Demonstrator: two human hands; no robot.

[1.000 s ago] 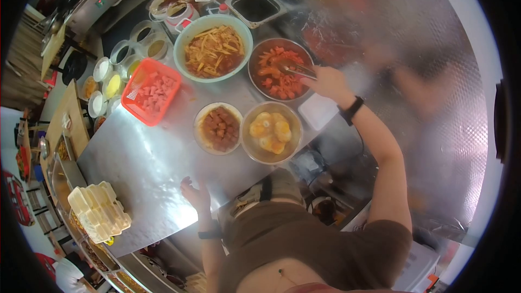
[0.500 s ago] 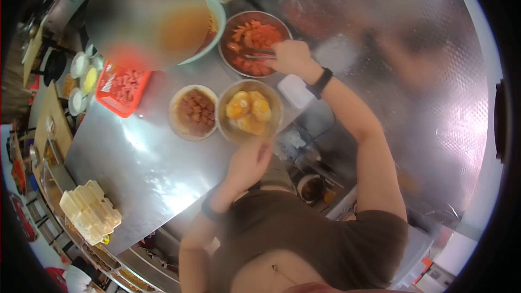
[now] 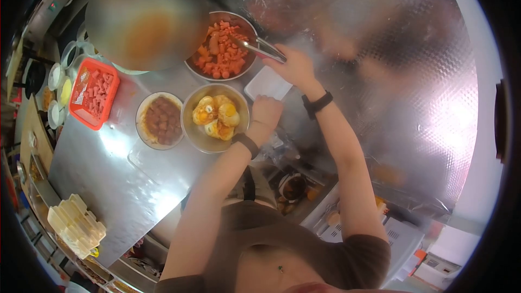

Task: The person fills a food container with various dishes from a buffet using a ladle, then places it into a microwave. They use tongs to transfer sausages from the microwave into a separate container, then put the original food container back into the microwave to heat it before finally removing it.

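Metal tongs [image 3: 254,48] are held in my right hand [image 3: 294,66], their tips over a steel bowl [image 3: 253,64] of cut orange-red sausages [image 3: 220,57]. My left hand [image 3: 268,112] is closed at the near edge of a white rectangular container [image 3: 267,83]; its fingertips are partly hidden. The container lies between my hands, beside the sausage bowl. Just left of my left wrist is a steel bowl [image 3: 187,122] of fried eggs [image 3: 217,116]. Beside it stands a pale bowl [image 3: 142,133] with brown meat chunks [image 3: 163,119].
A red plastic basket [image 3: 81,116] holds pink cut pieces. A large blurred round shape [image 3: 146,19] blocks the upper left. An egg carton [image 3: 76,225] sits at the counter's left edge. Below the counter edge, a dark round container [image 3: 293,187] shows.
My left hand has gone from beside the egg bowl to the white container. My right hand has drawn the tongs back toward the sausage bowl's right rim. The view has shifted.
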